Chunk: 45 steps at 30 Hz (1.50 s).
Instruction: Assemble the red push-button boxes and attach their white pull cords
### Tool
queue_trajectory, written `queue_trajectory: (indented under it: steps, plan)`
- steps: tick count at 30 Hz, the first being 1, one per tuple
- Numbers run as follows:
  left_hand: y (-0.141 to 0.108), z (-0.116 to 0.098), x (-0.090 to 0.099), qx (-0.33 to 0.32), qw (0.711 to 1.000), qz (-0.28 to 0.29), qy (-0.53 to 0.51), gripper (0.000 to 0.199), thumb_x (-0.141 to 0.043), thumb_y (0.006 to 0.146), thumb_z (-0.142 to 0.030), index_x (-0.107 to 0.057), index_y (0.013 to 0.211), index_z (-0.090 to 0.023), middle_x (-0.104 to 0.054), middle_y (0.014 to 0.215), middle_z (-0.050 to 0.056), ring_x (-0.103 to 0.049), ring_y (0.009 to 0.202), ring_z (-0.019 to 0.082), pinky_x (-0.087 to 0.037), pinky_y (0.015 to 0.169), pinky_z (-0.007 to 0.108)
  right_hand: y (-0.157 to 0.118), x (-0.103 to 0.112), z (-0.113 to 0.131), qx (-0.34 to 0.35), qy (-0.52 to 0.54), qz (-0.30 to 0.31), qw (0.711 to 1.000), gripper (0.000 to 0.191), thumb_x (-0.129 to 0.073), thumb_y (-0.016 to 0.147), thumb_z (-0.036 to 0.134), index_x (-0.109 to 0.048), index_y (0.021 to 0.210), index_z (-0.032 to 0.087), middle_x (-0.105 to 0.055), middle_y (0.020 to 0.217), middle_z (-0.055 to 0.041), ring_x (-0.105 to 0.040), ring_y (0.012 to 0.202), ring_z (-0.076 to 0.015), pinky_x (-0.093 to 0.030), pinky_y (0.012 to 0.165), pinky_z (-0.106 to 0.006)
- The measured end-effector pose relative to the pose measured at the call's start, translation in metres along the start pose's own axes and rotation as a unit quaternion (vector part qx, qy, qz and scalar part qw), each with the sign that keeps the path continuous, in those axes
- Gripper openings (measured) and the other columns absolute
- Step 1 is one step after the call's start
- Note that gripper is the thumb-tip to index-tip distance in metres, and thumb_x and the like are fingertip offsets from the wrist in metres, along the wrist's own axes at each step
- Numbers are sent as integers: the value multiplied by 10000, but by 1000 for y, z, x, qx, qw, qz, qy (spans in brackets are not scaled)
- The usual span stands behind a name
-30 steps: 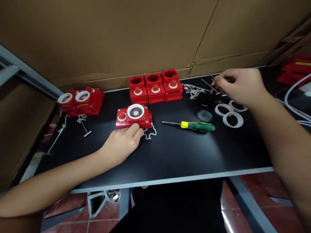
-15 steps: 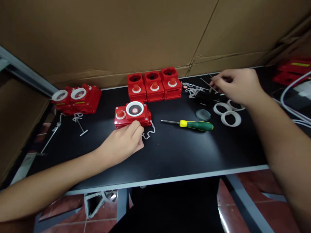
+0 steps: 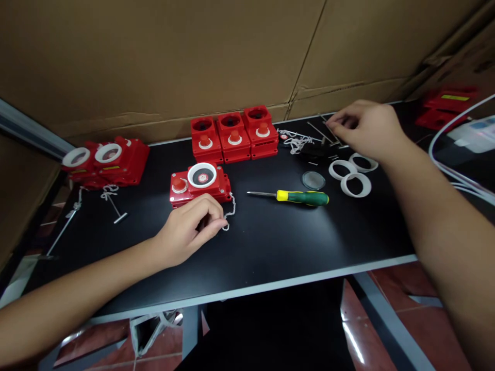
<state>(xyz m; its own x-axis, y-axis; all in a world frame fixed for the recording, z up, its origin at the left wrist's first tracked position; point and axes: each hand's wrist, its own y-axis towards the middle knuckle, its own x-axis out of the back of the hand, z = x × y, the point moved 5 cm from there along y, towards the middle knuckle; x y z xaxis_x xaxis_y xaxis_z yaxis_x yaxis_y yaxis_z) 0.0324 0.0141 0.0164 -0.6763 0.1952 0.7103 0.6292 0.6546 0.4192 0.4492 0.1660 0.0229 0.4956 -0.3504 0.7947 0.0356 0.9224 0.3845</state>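
My left hand (image 3: 191,226) is closed in a pinch on the white cord (image 3: 233,206) near its loose end. That cord comes off the right side of a red alarm box (image 3: 199,186) with an orange-red button and a white ring around a dark round face. Over at the back right, my right hand (image 3: 365,126) has its fingers pressed together at a pile of thin metal rods (image 3: 319,132). What lies between those fingertips is too small to make out. A green-and-yellow screwdriver (image 3: 303,197) lies between the hands, beside a clear round disc (image 3: 313,180).
Three red boxes (image 3: 234,138) without rings stand at the back. Two ringed red boxes (image 3: 122,164) sit at left with corded metal hammers (image 3: 120,217). Loose white rings (image 3: 356,185) lie at right, near white cables (image 3: 436,154). A cardboard wall (image 3: 174,62) closes the back.
My view has shifted slightly right. My left hand has drawn a little down from the box's front edge, onto the cord. My right hand stays at the rods, its fingertips slightly shifted.
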Motion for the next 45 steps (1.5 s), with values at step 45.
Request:
queue_trajectory:
  steps: [45]
  plan:
    - [-5, 6, -14, 221, 896, -66, -380, 416, -873, 1081, -526, -726, 948, -161, -752, 798, 18, -501, 484, 48, -402, 455, 174, -129, -26, 185, 423, 106, 118, 892, 228, -496, 1146, 109, -665, 1040, 220, -744, 850, 16, -542, 548, -100, -439, 562, -244]
